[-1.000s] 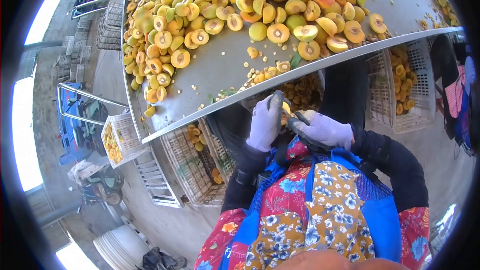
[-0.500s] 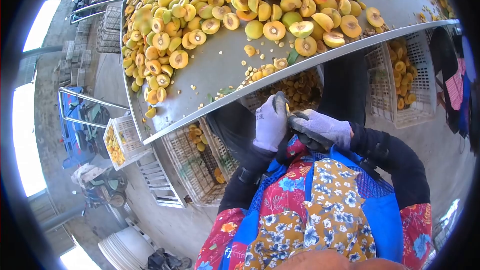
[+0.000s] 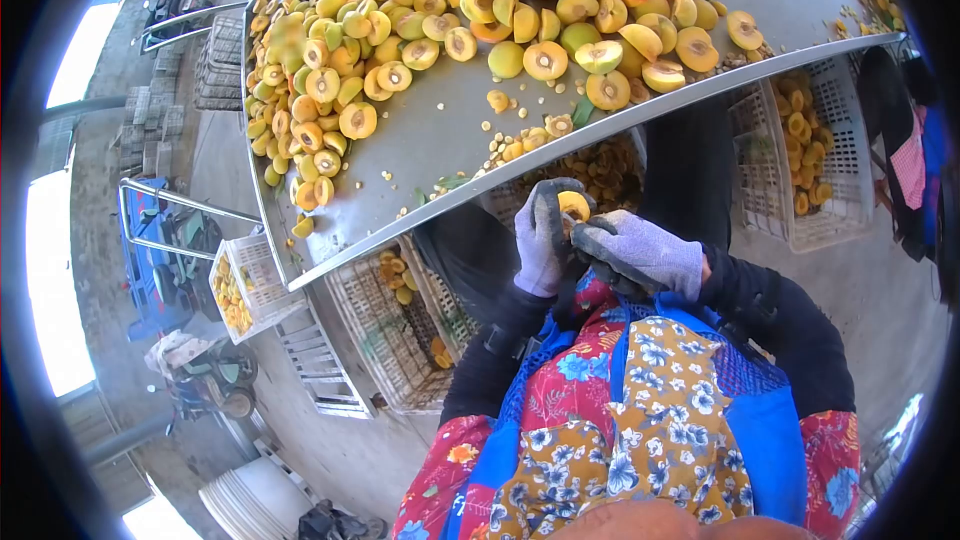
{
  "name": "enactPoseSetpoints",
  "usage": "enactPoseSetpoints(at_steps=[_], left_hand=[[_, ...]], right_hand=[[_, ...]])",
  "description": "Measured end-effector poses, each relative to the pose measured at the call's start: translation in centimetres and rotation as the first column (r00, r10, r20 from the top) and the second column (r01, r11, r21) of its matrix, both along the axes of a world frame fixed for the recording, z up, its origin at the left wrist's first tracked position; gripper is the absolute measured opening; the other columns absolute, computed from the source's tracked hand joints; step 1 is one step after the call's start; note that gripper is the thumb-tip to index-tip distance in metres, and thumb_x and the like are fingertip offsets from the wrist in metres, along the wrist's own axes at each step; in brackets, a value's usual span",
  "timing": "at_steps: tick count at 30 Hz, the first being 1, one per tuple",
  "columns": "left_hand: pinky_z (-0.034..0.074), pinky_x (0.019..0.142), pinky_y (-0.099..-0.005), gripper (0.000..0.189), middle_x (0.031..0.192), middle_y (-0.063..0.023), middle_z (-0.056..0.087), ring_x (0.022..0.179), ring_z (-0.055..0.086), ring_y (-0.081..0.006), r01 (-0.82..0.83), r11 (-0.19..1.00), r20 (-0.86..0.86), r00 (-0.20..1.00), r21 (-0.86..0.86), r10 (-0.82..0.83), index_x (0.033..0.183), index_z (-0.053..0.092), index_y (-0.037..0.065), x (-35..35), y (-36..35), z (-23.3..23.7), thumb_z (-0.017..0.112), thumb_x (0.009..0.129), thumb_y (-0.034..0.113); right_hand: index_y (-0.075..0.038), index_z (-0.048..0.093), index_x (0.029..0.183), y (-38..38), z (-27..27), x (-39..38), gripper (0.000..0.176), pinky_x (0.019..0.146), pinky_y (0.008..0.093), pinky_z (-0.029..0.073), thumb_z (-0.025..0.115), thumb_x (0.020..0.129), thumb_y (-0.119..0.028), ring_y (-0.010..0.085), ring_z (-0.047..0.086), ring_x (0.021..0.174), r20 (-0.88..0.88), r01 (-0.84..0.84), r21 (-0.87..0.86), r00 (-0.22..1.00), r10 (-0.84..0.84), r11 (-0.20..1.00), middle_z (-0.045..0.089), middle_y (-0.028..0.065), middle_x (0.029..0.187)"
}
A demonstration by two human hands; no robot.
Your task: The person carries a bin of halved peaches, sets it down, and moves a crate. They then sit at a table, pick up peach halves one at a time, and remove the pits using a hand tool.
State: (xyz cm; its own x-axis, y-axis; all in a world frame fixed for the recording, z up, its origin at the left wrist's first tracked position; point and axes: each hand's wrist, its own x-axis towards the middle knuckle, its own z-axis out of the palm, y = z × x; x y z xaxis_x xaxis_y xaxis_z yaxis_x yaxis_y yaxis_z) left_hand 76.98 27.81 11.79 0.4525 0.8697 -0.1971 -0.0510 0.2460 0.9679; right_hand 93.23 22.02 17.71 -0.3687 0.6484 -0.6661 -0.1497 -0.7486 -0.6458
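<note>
My left hand (image 3: 543,238), in a light purple glove with dark grey fingertips, is closed on a halved apricot (image 3: 574,204) whose cut orange face shows. My right hand (image 3: 645,252), gloved alike, is curled with its fingertips against the lower edge of that half. Whatever lies inside the right fist is hidden. Both hands meet over my lap, just below the near edge of a metal table (image 3: 420,130). Many cut apricots (image 3: 545,60) are heaped on that table, several with the pit still in place.
Loose pits and scraps (image 3: 515,145) lie along the table's near edge. Beneath it stand plastic crates with apricot pieces, one to the left (image 3: 375,340) and one to the right (image 3: 850,130). A smaller white crate (image 3: 262,265) and a parked scooter (image 3: 215,375) are further left.
My left hand has turned and opened out slightly, so the apricot half shows between the hands. My right hand has stayed almost in place, fingers still curled.
</note>
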Motion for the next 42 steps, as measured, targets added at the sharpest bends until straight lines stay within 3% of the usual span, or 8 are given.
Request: enactPoseSetpoints(at_steps=[13, 19, 24, 30, 35, 38, 41, 42], left_hand=[[0.053, 0.083, -0.0308, 0.052, 0.101, -0.0136, 0.067, 0.090, 0.064, -0.0182, 0.056, 0.998, 0.246, 0.968, 0.002, -0.054, 0.114, 0.058, -0.002, 0.2, -0.4, 0.5, 0.043, 0.105, 0.047], [0.051, 0.083, -0.0294, 0.055, 0.102, -0.0135, 0.067, 0.091, 0.063, -0.0176, -0.070, 0.996, 0.221, 0.972, -0.056, 0.081, 0.115, 0.058, -0.001, 0.9, -1.3, -1.1, 0.041, 0.104, 0.050], [0.053, 0.077, -0.0292, 0.055, 0.099, -0.0119, 0.068, 0.085, 0.064, -0.0178, -0.149, 0.960, 0.303, 0.927, -0.237, 0.219, 0.114, 0.058, 0.002, 1.7, -1.3, -1.3, 0.042, 0.103, 0.054], [0.051, 0.059, -0.0246, 0.059, 0.099, -0.0100, 0.069, 0.073, 0.064, -0.0166, -0.238, 0.847, 0.225, 0.898, -0.475, 0.378, 0.116, 0.058, 0.007, -0.1, -0.1, -1.7, 0.044, 0.098, 0.062], [0.053, 0.079, -0.0298, 0.037, 0.111, -0.0106, 0.064, 0.096, 0.062, -0.0179, -0.253, 0.954, -0.132, 0.952, 0.164, 0.275, 0.127, 0.053, 0.002, -7.6, -0.1, -1.0, 0.044, 0.105, 0.030], [0.049, 0.091, -0.0369, 0.037, 0.121, -0.0153, 0.054, 0.103, 0.057, -0.0238, -0.413, 0.870, -0.487, 0.721, 0.270, 0.493, 0.128, 0.052, 0.001, -15.1, 0.0, 1.4, 0.048, 0.104, 0.029], [0.038, 0.102, -0.0564, 0.055, 0.140, -0.0326, 0.038, 0.126, 0.041, -0.0502, 0.029, 0.857, -0.802, -0.339, 0.515, 0.493, 0.134, 0.046, 0.001, -19.9, 0.6, 1.4, 0.061, 0.094, 0.035], [0.040, 0.101, -0.0550, 0.052, 0.138, -0.0315, 0.041, 0.125, 0.043, -0.0491, 0.068, 0.837, -0.812, -0.212, 0.543, 0.544, 0.133, 0.048, 0.001, -18.3, 2.0, 2.6, 0.060, 0.094, 0.034]], right_hand=[[-0.008, 0.055, 0.097, -1.5, -1.3, 0.7, 0.035, 0.038, 0.0190, 0.030, 0.055, 0.101, -0.043, 0.0044, 0.039, 0.045, -0.757, 0.029, -0.358, 0.576, -0.309, 0.933, 0.043, -0.0033, 0.061], [-0.009, 0.056, 0.096, -1.3, -0.6, -0.5, 0.035, 0.038, 0.0211, 0.032, 0.051, 0.102, -0.043, 0.0058, 0.038, 0.041, -0.233, 0.169, -0.014, 0.958, -0.168, 0.985, 0.042, -0.0026, 0.058], [-0.009, 0.056, 0.094, -1.5, -2.2, -0.3, 0.034, 0.040, 0.0206, 0.033, 0.055, 0.101, -0.042, 0.0059, 0.044, 0.046, -0.744, 0.120, -0.367, 0.557, -0.369, 0.922, 0.046, -0.0021, 0.060], [-0.010, 0.056, 0.095, -1.3, -1.4, -0.3, 0.026, 0.040, 0.0220, 0.031, 0.053, 0.102, -0.035, 0.0066, 0.040, 0.047, -0.360, 0.467, -0.056, 0.815, -0.455, 0.882, 0.046, -0.0024, 0.063], [-0.011, 0.055, 0.099, -0.8, -3.1, 0.4, 0.028, 0.040, 0.0217, 0.030, 0.056, 0.100, -0.039, 0.0073, 0.039, 0.046, -0.391, 0.318, -0.271, 0.826, -0.406, 0.908, 0.044, -0.0014, 0.063], [-0.010, 0.057, 0.109, -0.5, -5.0, 0.6, 0.030, 0.037, 0.0219, 0.030, 0.059, 0.099, -0.038, 0.0086, 0.039, 0.042, -0.350, 0.328, -0.340, 0.826, -0.442, 0.882, 0.046, 0.0008, 0.060], [-0.009, 0.057, 0.108, -0.5, -5.1, 0.8, 0.034, 0.037, 0.0216, 0.031, 0.060, 0.098, -0.041, 0.0078, 0.039, 0.042, -0.286, 0.311, -0.307, 0.871, -0.399, 0.899, 0.047, -0.0002, 0.061], [-0.008, 0.057, 0.107, -0.3, -5.2, 1.0, 0.035, 0.037, 0.0215, 0.031, 0.061, 0.098, -0.041, 0.0076, 0.039, 0.042, -0.275, 0.287, -0.300, 0.887, -0.371, 0.910, 0.047, -0.0005, 0.061]])
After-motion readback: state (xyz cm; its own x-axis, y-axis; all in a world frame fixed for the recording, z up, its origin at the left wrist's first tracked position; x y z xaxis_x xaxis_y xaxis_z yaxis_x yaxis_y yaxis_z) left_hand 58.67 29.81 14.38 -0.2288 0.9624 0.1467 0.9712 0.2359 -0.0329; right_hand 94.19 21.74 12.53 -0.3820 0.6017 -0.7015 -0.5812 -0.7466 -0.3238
